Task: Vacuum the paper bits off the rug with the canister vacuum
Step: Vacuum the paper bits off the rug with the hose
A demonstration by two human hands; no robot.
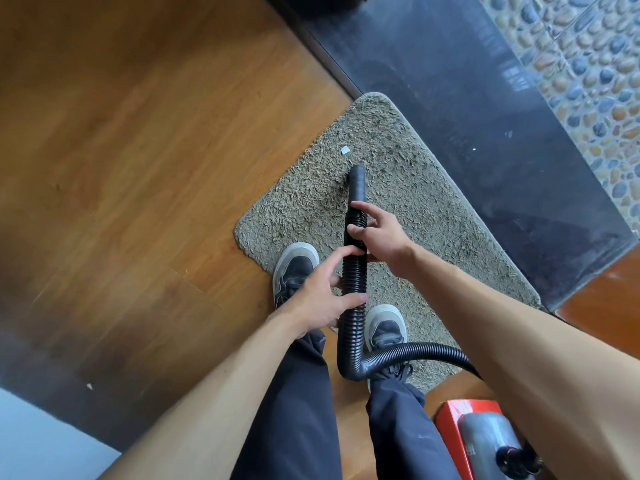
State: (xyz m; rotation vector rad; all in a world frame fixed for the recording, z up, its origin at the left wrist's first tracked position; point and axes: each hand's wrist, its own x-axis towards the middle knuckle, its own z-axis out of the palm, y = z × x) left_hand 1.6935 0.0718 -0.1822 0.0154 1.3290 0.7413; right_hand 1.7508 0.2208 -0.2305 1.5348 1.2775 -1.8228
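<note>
the two bare forearms are seen nearest, reaching down over dark trousers and grey shoes; the black ribbed hose is gripped by both hands, the left hand wrapped loosely around it lower down with thumb and fingers curled on either side, the right hand pinching it higher up between thumb and fingers, the index finger lifted along the ribs; the smooth nozzle end is pointed down at the shaggy beige rug, close to or touching the pile, which cannot be told; one small white paper bit is left lying on the rug just beyond the nozzle, apart from it; another pale scrap is seen on the wooden floor, well off the rug; the red canister vacuum is stood behind the right foot; the suction step is judged to be under way and nearly done; the nozzle is next to be pushed forward over the remaining bit, kept low to the pile.
</note>
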